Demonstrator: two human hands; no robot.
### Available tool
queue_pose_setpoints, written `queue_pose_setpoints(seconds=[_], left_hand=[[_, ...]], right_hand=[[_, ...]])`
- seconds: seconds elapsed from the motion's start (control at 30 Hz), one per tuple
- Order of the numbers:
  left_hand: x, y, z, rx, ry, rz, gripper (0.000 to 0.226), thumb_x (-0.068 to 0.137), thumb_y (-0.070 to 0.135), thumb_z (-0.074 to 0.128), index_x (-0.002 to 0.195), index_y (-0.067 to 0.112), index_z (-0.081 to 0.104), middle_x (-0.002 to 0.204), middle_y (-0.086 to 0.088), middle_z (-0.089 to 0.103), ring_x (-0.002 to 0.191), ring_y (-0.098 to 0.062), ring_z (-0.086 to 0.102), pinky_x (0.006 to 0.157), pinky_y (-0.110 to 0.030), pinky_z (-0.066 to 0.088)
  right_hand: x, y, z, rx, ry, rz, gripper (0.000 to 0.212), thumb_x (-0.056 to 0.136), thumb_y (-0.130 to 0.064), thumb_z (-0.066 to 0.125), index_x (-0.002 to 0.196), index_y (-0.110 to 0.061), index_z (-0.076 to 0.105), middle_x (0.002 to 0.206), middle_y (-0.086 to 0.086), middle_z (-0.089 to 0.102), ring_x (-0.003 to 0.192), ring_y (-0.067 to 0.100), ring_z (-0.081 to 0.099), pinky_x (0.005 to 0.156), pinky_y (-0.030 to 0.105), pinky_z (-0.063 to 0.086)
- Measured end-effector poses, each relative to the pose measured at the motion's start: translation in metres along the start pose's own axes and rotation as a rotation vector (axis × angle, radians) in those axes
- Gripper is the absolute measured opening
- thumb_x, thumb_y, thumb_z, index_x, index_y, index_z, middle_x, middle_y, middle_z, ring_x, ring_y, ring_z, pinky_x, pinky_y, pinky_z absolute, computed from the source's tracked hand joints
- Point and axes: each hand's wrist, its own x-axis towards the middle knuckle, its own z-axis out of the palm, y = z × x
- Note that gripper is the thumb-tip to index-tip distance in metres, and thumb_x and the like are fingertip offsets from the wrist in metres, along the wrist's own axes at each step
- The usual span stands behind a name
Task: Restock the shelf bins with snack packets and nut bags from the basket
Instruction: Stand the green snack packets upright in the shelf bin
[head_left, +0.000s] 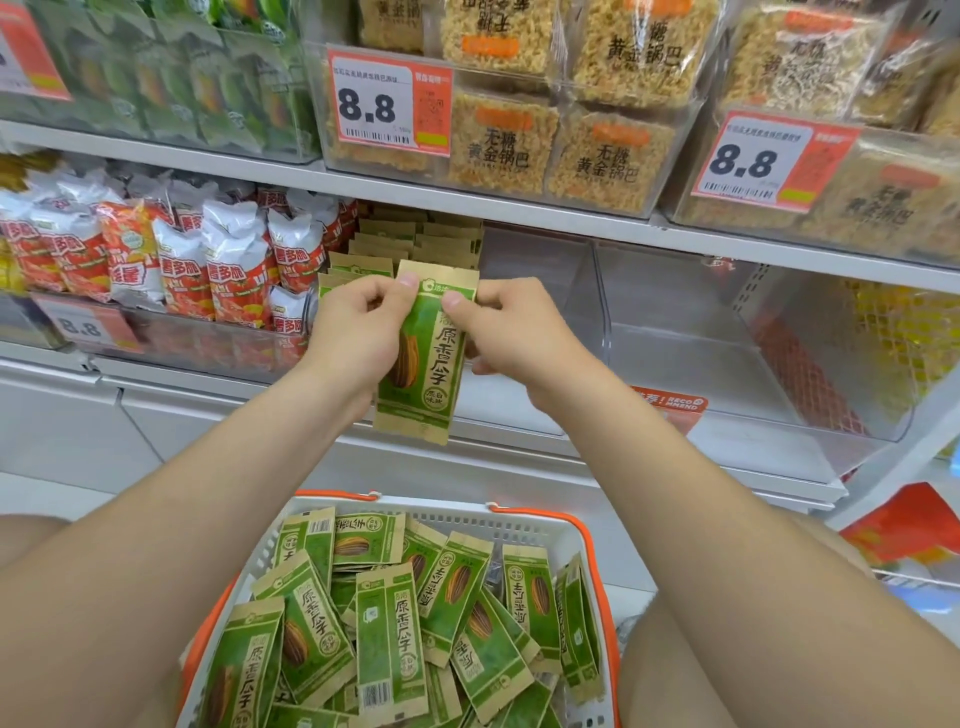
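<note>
In the head view, the left hand (358, 332) and right hand (514, 332) each pinch a top corner of one green seed packet (423, 364), near the shelf bin (540, 280), above the basket (457, 525). It looks light and bendy; the flat top edge seems the best spot for a grip.

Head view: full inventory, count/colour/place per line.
held packet: one, green-tan, before middle shelf
basket packets: many, green-tan, piled in basket
basket: one, white with orange trim, bottom centre
shelved packets: several, tan, middle shelf behind hands
snack bags: many, red-white, middle shelf left
rice crust packs: many, golden, upper shelf bins
green bags: many, green, upper shelf left
price tags: at least three, orange-white, bin fronts
left hand: one, pinches held packet
right hand: one, pinches held packet
</note>
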Motion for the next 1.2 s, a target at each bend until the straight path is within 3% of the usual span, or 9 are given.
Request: queue_pose_setpoints(seconds=[0.17,0.3,0.47,0.53,0.7,0.87,0.93,1.03,1.2], left_hand=[[0.010,0.005,-0.007,0.113,0.004,0.157,0.034,0.110,0.039,0.049,0.105,0.018,0.075,0.102,0.000,0.077,0.097,-0.017,0.073,0.083,-0.033,0.058],[0.016,-0.001,-0.019,0.504,0.098,0.239,0.016,0.105,0.014,0.053,0.103,0.016,0.069,0.109,0.004,0.068,0.100,-0.014,0.062,0.087,-0.032,0.047],[0.017,-0.010,-0.032,1.047,0.003,0.223,0.025,0.087,0.003,0.060,0.089,0.027,0.067,0.109,-0.007,0.070,0.102,-0.035,0.064,0.085,-0.049,0.057],[0.014,-0.012,-0.033,1.181,-0.026,0.229,0.022,0.086,0.004,0.062,0.099,0.020,0.072,0.114,-0.011,0.067,0.108,-0.039,0.060,0.084,-0.048,0.055],[0.010,-0.014,-0.031,1.301,-0.152,0.195,0.027,0.092,0.010,0.063,0.117,0.016,0.068,0.123,-0.015,0.056,0.115,-0.041,0.055,0.091,-0.051,0.052],[0.009,-0.013,-0.028,1.348,-0.183,0.194,0.030,0.095,0.014,0.064,0.124,0.016,0.064,0.126,-0.014,0.051,0.115,-0.039,0.054,0.091,-0.049,0.049],[0.009,-0.014,-0.028,1.364,-0.190,0.202,0.032,0.095,0.014,0.064,0.127,0.017,0.064,0.128,-0.014,0.050,0.116,-0.039,0.055,0.091,-0.049,0.049],[0.009,-0.015,-0.028,1.356,-0.200,0.206,0.032,0.096,0.016,0.064,0.128,0.018,0.064,0.128,-0.013,0.048,0.114,-0.038,0.056,0.089,-0.048,0.049],[0.006,-0.015,-0.029,1.327,-0.191,0.210,0.024,0.095,0.025,0.066,0.117,0.016,0.060,0.122,-0.013,0.047,0.108,-0.038,0.056,0.083,-0.047,0.049]], right_hand=[[0.010,-0.001,-0.014,-0.168,0.311,-0.390,0.028,0.101,-0.027,0.063,0.087,-0.008,0.077,0.065,0.007,0.066,0.061,0.011,0.057,0.064,0.026,0.047],[0.013,-0.006,-0.017,-0.182,0.463,-0.576,0.021,0.103,-0.023,0.062,0.109,-0.022,0.081,0.071,-0.006,0.070,0.067,0.009,0.058,0.063,0.025,0.042],[0.033,0.018,0.004,-0.328,0.275,-0.374,0.026,0.101,-0.023,0.063,0.083,-0.007,0.074,0.067,0.003,0.068,0.068,0.022,0.059,0.069,0.033,0.046],[0.038,0.024,0.014,-0.353,0.210,-0.288,0.033,0.100,-0.021,0.064,0.071,-0.004,0.065,0.059,0.005,0.052,0.062,0.021,0.044,0.064,0.033,0.038],[0.046,0.030,0.030,-0.383,0.191,-0.129,0.045,0.102,-0.022,0.064,0.058,-0.018,0.055,0.058,-0.002,0.049,0.069,0.026,0.049,0.066,0.030,0.034],[0.057,0.035,0.036,-0.307,0.216,-0.098,0.031,0.097,-0.029,0.071,0.068,-0.019,0.067,0.066,-0.002,0.057,0.083,0.026,0.057,0.075,0.029,0.040],[0.058,0.035,0.039,-0.323,0.206,-0.078,0.017,0.093,-0.035,0.076,0.091,-0.018,0.076,0.084,0.000,0.066,0.097,0.026,0.062,0.081,0.032,0.047],[0.057,0.035,0.038,-0.351,0.230,-0.032,0.042,0.089,-0.040,0.079,0.124,-0.018,0.070,0.108,0.005,0.073,0.112,0.023,0.060,0.087,0.035,0.048],[0.043,0.034,0.030,-0.378,0.244,0.020,0.033,0.090,-0.030,0.073,0.118,-0.021,0.058,0.104,0.004,0.069,0.098,0.021,0.054,0.073,0.034,0.041]])
